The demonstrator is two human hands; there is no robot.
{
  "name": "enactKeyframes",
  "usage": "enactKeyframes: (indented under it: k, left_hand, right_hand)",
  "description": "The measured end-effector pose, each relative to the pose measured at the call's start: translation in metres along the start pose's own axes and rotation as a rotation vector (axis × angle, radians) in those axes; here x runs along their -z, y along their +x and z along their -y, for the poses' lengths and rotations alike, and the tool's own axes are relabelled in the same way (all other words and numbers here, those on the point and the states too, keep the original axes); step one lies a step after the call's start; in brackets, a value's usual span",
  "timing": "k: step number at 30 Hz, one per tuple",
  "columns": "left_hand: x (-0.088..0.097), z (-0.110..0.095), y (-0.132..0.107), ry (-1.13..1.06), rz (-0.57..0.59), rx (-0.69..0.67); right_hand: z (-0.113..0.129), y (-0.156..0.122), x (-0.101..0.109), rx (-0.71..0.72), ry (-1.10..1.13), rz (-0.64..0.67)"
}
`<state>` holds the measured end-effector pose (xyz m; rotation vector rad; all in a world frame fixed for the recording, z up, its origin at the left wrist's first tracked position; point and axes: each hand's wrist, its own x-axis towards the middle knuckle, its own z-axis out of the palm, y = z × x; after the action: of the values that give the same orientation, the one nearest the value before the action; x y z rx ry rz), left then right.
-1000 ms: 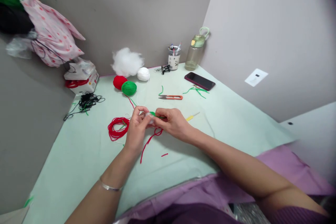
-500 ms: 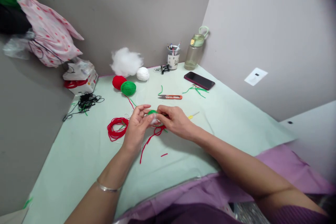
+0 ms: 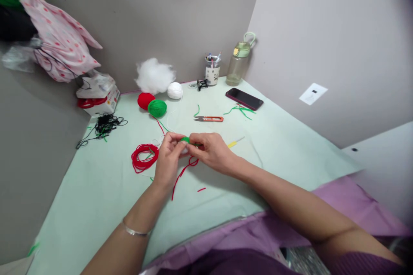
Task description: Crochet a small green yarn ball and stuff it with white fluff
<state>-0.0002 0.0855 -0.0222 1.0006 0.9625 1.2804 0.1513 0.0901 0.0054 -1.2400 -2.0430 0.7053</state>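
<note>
Near the middle of the frame, the person's two hands are together over the pale tabletop (image 3: 97,189), closed on a small green-and-white piece (image 3: 185,139). The left hand (image 3: 167,157) pinches it between thumb and fingers from the left, and the right hand (image 3: 211,151) grips its right side with thumb and bent forefinger. Fingers cover much of the piece, so its full shape cannot be told.

A coil of red yarn (image 3: 145,159) lies just left of the left hand. A looped red strand (image 3: 181,174) lies beneath the hands and trails toward the lower centre, with a short red scrap (image 3: 201,189) to its right. A yellow-handled tool (image 3: 232,144) shows just beyond the right hand, partly hidden by it.

Above the hands in the frame lie orange-handled snips (image 3: 214,119). To the upper left of these, a green ball (image 3: 157,108) sits against a red ball (image 3: 146,100), near a white ball (image 3: 175,90) and a heap of white fluff (image 3: 155,75). A dark phone (image 3: 244,99) lies right of centre, near green clippings (image 3: 245,109).
</note>
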Motion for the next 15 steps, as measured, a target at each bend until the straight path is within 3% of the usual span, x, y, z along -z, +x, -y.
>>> enactKeyframes:
  k: [6,11,15]
  left_hand:
    - [-0.003,-0.008,-0.001,-0.019,0.068,0.037]
    - [0.001,-0.001,0.005,0.000,0.018,0.036]
    - [0.004,0.008,0.009,0.033,-0.063,-0.006]
  right_hand:
    - [-0.002,0.000,0.006,-0.079,0.039,-0.057]
    - [-0.003,-0.001,0.008,0.027,-0.057,0.054]
    - [-0.001,-0.003,-0.001,0.098,-0.119,0.093]
